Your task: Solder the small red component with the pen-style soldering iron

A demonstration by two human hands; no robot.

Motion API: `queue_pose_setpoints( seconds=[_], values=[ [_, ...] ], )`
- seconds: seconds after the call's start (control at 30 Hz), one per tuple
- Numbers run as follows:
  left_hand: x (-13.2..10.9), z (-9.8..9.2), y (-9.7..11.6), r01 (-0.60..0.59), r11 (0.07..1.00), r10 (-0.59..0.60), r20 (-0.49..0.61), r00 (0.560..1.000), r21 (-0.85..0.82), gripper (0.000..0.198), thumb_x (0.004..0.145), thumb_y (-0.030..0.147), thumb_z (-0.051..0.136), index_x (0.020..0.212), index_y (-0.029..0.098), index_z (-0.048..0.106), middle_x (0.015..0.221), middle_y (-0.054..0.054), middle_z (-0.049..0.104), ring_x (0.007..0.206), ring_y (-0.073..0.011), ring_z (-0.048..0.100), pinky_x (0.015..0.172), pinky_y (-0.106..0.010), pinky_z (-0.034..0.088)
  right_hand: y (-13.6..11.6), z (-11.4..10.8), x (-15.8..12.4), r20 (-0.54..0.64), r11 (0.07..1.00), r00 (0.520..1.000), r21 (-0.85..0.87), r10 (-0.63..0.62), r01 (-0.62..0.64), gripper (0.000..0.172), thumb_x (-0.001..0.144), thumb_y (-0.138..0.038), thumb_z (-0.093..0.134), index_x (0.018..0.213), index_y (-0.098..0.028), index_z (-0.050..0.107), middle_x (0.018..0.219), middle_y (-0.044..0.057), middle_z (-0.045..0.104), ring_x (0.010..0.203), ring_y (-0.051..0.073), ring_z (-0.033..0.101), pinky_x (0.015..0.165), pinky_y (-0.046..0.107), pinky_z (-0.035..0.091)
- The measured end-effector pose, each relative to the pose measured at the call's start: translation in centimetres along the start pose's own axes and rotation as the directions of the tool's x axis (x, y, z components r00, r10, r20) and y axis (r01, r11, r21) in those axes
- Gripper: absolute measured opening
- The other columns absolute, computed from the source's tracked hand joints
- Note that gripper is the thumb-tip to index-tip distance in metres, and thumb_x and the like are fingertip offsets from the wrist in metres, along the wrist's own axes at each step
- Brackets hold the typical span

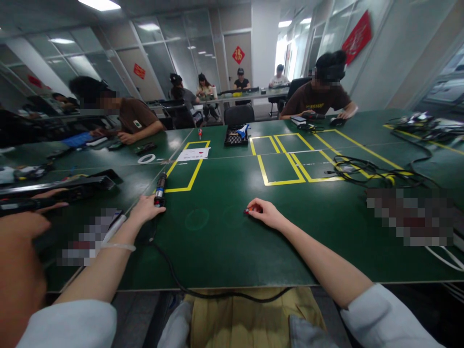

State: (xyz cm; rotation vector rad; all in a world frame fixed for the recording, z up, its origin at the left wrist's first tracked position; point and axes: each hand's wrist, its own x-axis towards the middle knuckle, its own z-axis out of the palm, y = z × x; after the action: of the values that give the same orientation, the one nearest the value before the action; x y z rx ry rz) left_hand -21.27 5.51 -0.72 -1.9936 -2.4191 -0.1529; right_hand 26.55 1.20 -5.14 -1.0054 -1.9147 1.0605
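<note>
My left hand point(146, 209) rests on the green table point(224, 241), its fingers wrapped round the lower end of a black electric screwdriver point(160, 187) that lies pointing away from me. A black cable point(174, 275) runs from the tool back over the table's front edge. Further right, my right hand point(264, 210) lies on the table with the fingertips pinched on a small red and dark object point(247, 210) that is too small to name.
Yellow tape rectangles point(282, 159) mark the table's middle. A white sheet point(193, 153), a roll of tape point(146, 158), a black parts tray point(235, 135) and tangled cables point(366, 171) lie beyond. Other people sit at the far side and left; a hand point(18, 227) is close at my left.
</note>
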Motion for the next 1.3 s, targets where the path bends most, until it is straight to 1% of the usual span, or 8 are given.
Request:
queue_pose_setpoints(
  seconds=[0.1, 0.2, 0.43, 0.6, 0.73, 0.9, 1.1, 1.3],
  values=[
    [-1.2, 0.0, 2.5, 0.041, 0.997, -0.046, 0.065, 0.997, 0.071, 0.064, 0.07, 0.053, 0.061, 0.118, 0.012, 0.055, 0.12, -0.019, 0.052, 0.102, -0.0321, 0.057, 0.083, -0.039, 0.047, 0.0, 0.0, 0.0, -0.02, 1.0, 1.0, -0.008, -0.007, 0.007, 0.019, 0.081, -0.028, 0.062, 0.095, -0.016, 0.063, 0.072, 0.0, 0.058, 0.063, 0.012, 0.05, 0.059, 0.024, 0.04],
    [-2.7, 0.1, 5.8, 0.022, 0.996, -0.029, 0.083, 0.996, 0.082, 0.065, 0.072, 0.056, 0.055, 0.123, 0.016, 0.051, 0.122, -0.016, 0.049, 0.101, -0.0303, 0.058, 0.083, -0.038, 0.047, 0.0, 0.0, 0.0, -0.031, 1.0, 0.999, -0.017, -0.006, 0.006, 0.018, 0.08, -0.028, 0.063, 0.093, -0.016, 0.063, 0.072, 0.0, 0.057, 0.063, 0.012, 0.049, 0.058, 0.024, 0.039],
    [-6.6, 1.1, 15.3, -0.15, 0.989, 0.15, 0.012, 0.989, -0.014, 0.062, 0.074, 0.053, 0.054, 0.126, 0.02, 0.049, 0.116, -0.011, 0.049, 0.1, -0.0268, 0.057, 0.078, -0.033, 0.047, 0.1, 0.1, 0.1, -0.044, 0.998, 0.998, 0.044, -0.036, 0.038, 0.02, 0.08, -0.026, 0.061, 0.097, -0.017, 0.058, 0.077, -0.001, 0.057, 0.064, 0.011, 0.049, 0.06, 0.023, 0.04],
    [-9.0, 2.0, 22.0, -0.296, 0.95, 0.295, -0.022, 0.955, -0.103, 0.063, 0.076, 0.048, 0.057, 0.131, 0.021, 0.044, 0.115, -0.009, 0.049, 0.103, -0.0231, 0.054, 0.078, -0.029, 0.046, 0.3, 0.2, 0.2, -0.081, 0.995, 0.992, -0.01, -0.097, 0.096, 0.008, 0.082, -0.023, 0.059, 0.086, -0.017, 0.058, 0.074, -0.002, 0.053, 0.063, 0.01, 0.047, 0.06, 0.022, 0.039],
    [-10.9, 2.5, 25.7, -0.398, 0.901, 0.398, -0.035, 0.917, -0.172, 0.072, 0.077, 0.045, 0.059, 0.14, 0.024, 0.033, 0.117, -0.008, 0.048, 0.105, -0.0223, 0.053, 0.076, -0.028, 0.045, 0.6, 0.2, 0.3, -0.107, 0.991, 0.986, -0.06, -0.129, 0.123, 0.005, 0.082, -0.021, 0.058, 0.085, -0.018, 0.057, 0.078, -0.001, 0.054, 0.064, 0.011, 0.048, 0.061, 0.023, 0.04],
    [-12.4, 3.0, 27.0, -0.479, 0.851, 0.481, -0.049, 0.875, -0.213, 0.076, 0.078, 0.042, 0.058, 0.145, 0.029, 0.026, 0.117, -0.007, 0.048, 0.104, -0.0222, 0.053, 0.074, -0.027, 0.045, 0.5, 0.4, 0.2, -0.083, 0.98, 0.98, -0.095, -0.181, 0.173, 0.004, 0.082, -0.017, 0.058, 0.084, -0.018, 0.055, 0.079, -0.001, 0.051, 0.064, 0.01, 0.049, 0.062, 0.023, 0.041],
    [-12.7, 3.2, 26.9, -0.499, 0.837, 0.496, -0.072, 0.865, -0.225, 0.074, 0.08, 0.041, 0.056, 0.146, 0.027, 0.026, 0.121, -0.008, 0.048, 0.106, -0.0233, 0.053, 0.077, -0.029, 0.046, 0.3, 0.5, 0.2, -0.041, 0.962, 0.976, -0.186, -0.212, 0.201, 0.002, 0.083, -0.018, 0.061, 0.083, -0.017, 0.059, 0.08, 0.0, 0.051, 0.068, 0.012, 0.05, 0.065, 0.024, 0.041],
    [-12.9, 3.3, 27.0, -0.509, 0.84, 0.498, -0.106, 0.861, -0.19, 0.073, 0.081, 0.044, 0.056, 0.145, 0.027, 0.027, 0.124, -0.009, 0.047, 0.107, -0.0237, 0.052, 0.079, -0.03, 0.046, 0.1, 0.4, 0.2, -0.053, 0.962, 0.984, -0.222, -0.172, 0.156, 0.003, 0.083, -0.019, 0.064, 0.082, -0.017, 0.065, 0.082, 0.001, 0.053, 0.067, 0.011, 0.052, 0.065, 0.023, 0.043]
  ],
)
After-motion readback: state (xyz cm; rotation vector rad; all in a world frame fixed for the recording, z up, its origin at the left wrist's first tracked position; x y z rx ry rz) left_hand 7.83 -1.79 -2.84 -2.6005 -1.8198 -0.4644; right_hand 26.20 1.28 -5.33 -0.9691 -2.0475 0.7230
